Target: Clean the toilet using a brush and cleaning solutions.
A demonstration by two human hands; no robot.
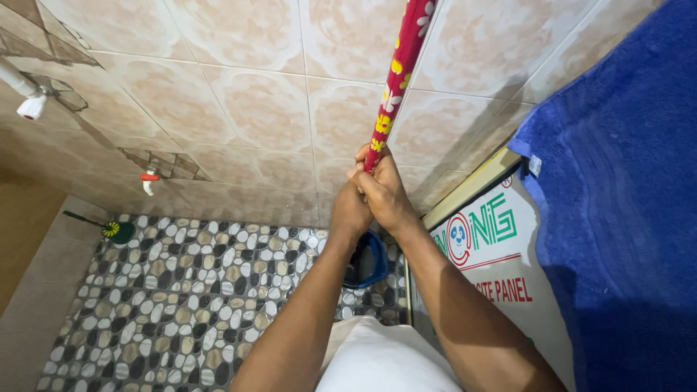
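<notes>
Both of my hands grip a long red pole (398,69) printed with yellow and white flowers; it rises up along the tiled wall and out of the top of the view. My left hand (353,207) wraps the lower end, and my right hand (383,187) closes over it just above. The pole's upper end and whatever it carries are out of sight.
Beige patterned wall tiles (247,109) face me, with two taps (148,179) on the left. Below lies a pebble-pattern floor (181,290) with a green brush (116,231) and a blue bucket (369,260). A blue towel (624,203) hangs over a white panel door (501,261) at right.
</notes>
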